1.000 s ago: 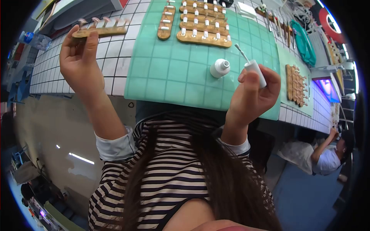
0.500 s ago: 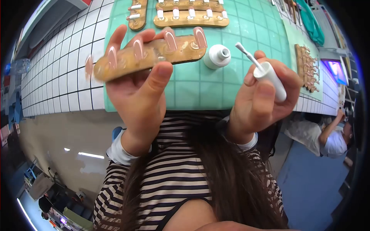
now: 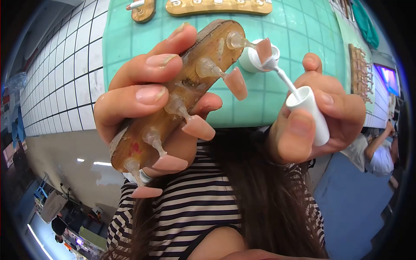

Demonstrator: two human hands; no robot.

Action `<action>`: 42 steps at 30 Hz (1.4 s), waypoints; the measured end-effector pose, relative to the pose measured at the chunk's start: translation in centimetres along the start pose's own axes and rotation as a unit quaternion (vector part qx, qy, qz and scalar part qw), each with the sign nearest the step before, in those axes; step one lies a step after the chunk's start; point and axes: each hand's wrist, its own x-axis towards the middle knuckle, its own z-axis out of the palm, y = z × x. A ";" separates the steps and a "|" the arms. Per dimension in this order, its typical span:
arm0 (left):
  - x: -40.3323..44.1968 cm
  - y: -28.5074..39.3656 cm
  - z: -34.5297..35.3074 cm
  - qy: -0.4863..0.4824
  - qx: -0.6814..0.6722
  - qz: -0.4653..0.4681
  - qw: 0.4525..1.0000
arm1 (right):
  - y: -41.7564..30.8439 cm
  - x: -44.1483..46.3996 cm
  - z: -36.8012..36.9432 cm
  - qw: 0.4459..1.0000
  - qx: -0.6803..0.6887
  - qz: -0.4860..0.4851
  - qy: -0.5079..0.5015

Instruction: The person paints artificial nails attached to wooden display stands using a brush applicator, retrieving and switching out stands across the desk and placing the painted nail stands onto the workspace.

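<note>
My left hand (image 3: 143,82) is wrapped round a wooden nail stand (image 3: 186,89), which I hold tilted, its upper end to the right. Several pink false nails (image 3: 236,83) stick out from it on clear stems. Between thumb and fingers, my right hand (image 3: 320,112) grips the white cap of a nail polish brush (image 3: 310,117). The brush tip, coated in white, meets the edge of the topmost false nail (image 3: 264,50); the exact contact is hard to make out. Behind that nail stands an open white polish bottle (image 3: 251,60), partly hidden.
Another wooden stand (image 3: 216,6) lies at the back of the green mat (image 3: 242,108), with a smaller one (image 3: 143,13) to its left. A further stand with nails (image 3: 360,76) lies at the right. Another person (image 3: 381,151) is at the far right.
My left hand has turned the nail stand from nearly level to steeply tilted and brought it closer. The brush tip has come from apart to the topmost nail.
</note>
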 end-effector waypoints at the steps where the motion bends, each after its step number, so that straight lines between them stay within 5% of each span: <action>1: 0.0 0.0 0.0 -0.001 0.000 -0.002 1.000 | 0.1 -0.1 0.1 1.000 -0.015 0.000 0.024; 4: 0.0 -0.1 -0.1 0.003 -0.069 -0.008 0.998 | 0.3 -0.2 -0.9 0.999 0.034 -0.036 0.003; 16: -0.2 -0.1 -0.2 -0.039 0.022 0.049 0.998 | -0.8 0.6 -2.0 0.985 -0.068 -0.064 -0.144; 19: -0.3 0.6 -0.4 -0.051 -0.043 -0.045 0.997 | -0.3 0.9 -1.3 0.979 -0.122 -0.101 -0.128; 23: -0.2 -0.2 -0.1 -0.066 0.051 0.042 0.996 | -0.2 0.6 -0.7 0.984 -0.116 -0.076 -0.112; 25: -0.1 -0.4 -0.2 -0.066 0.064 0.058 0.994 | -1.0 0.8 -1.8 0.978 -0.090 -0.041 -0.185; 30: -0.3 -0.6 0.3 -0.049 0.098 0.080 0.991 | -0.1 0.2 -1.5 0.983 -0.099 -0.082 -0.131; 35: -0.6 -0.3 1.1 -0.014 0.018 0.006 1.000 | -0.8 0.3 -1.6 0.971 -0.184 -0.070 -0.135; 40: -0.1 -0.1 1.9 -0.021 -0.050 -0.041 0.998 | -0.3 0.3 -2.5 0.981 -0.080 -0.080 -0.157; 42: 0.7 -0.7 5.0 0.164 0.038 0.002 0.986 | -0.3 0.3 -1.9 0.976 -0.138 -0.085 -0.143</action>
